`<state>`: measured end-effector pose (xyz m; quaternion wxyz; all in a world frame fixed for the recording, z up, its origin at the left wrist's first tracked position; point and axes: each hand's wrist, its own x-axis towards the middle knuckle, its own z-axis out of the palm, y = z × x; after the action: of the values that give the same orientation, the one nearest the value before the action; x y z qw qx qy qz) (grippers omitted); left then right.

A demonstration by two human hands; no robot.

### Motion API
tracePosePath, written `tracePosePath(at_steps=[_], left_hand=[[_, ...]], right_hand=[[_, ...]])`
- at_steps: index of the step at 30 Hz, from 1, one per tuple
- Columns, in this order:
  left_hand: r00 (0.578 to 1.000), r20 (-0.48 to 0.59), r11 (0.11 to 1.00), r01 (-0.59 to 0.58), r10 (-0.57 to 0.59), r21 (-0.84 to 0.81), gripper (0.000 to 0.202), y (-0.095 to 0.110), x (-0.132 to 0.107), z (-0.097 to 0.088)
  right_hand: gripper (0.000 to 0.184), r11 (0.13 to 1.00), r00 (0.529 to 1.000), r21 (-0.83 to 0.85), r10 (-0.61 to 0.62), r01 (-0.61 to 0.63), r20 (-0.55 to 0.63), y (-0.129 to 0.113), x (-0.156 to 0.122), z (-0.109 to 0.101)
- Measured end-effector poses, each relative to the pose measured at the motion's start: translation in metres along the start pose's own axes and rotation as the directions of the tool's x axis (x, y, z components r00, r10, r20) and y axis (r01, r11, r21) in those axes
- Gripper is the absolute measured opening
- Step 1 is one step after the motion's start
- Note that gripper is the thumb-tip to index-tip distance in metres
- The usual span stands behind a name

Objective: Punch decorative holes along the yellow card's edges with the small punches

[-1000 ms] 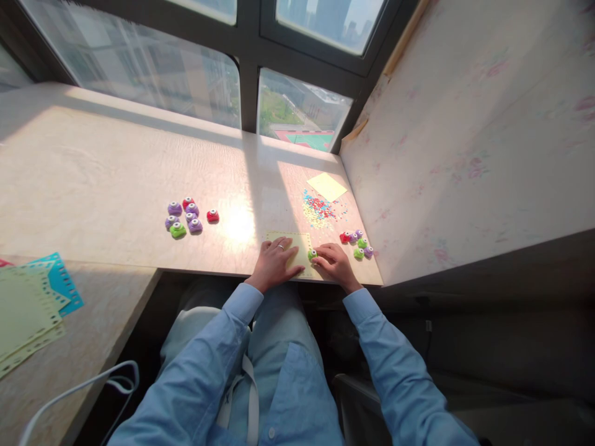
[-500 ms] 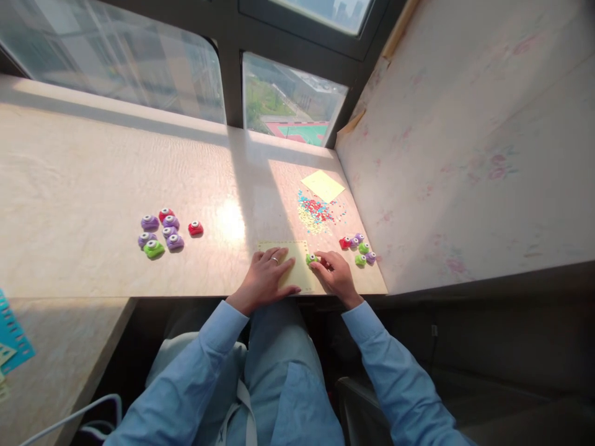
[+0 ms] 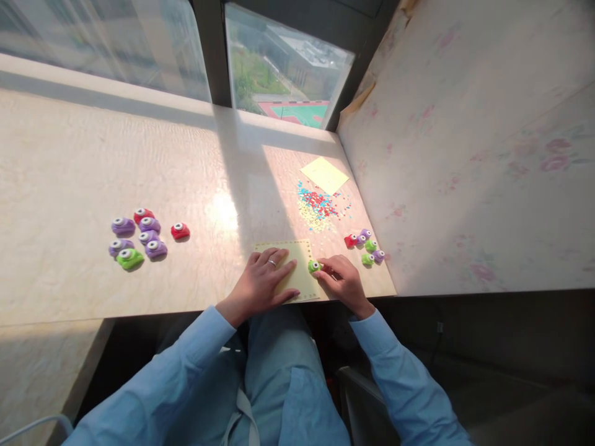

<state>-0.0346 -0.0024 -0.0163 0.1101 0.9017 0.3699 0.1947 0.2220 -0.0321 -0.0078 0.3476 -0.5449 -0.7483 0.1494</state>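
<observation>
A pale yellow sheet of paper [image 3: 304,282] lies at the front edge of the table, with small punched holes along its borders. My left hand [image 3: 266,277] rests flat on it, fingers spread, a ring on one finger. At the sheet's right edge sits a small green craft punch [image 3: 314,266] with a round white button. My right hand [image 3: 343,279] grips this punch between thumb and fingers. The part of the sheet under my left palm is hidden.
Several small punches, among them a red punch [image 3: 180,231], stand to the left. Another group, with a red punch [image 3: 350,241], stands by the wall [image 3: 465,186]. Beyond the sheet lie paper confetti [image 3: 318,207] and a yellow paper piece [image 3: 325,175]. A window [image 3: 288,68] borders the table.
The camera view has tilted down and come closer. My right hand and the green punch have moved slightly toward me along the sheet's right edge. My left hand stays on the sheet.
</observation>
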Motion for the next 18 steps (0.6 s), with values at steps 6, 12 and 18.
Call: tracePosePath(at_steps=[6, 12, 18], left_hand=[[1.000, 0.007, 0.999, 0.019, -0.018, -0.049, 0.058, 0.0024, 0.0002, -0.0014], [0.999, 0.033, 1.000, 0.013, -0.012, -0.022, 0.057, 0.0032, -0.0004, -0.0013], [1.000, -0.010, 1.000, -0.017, 0.017, 0.000, 0.058, 0.0031, -0.0018, 0.0008]], right_hand=[[0.018, 0.999, 0.999, 0.000, 0.032, -0.032, 0.001, -0.0025, 0.0002, -0.0004], [0.018, 0.998, 0.998, -0.017, 0.060, -0.060, 0.007, -0.0016, 0.0014, 0.0008], [0.019, 0.999, 0.999, -0.019, 0.034, -0.034, 0.004, -0.0012, -0.0002, 0.0006]])
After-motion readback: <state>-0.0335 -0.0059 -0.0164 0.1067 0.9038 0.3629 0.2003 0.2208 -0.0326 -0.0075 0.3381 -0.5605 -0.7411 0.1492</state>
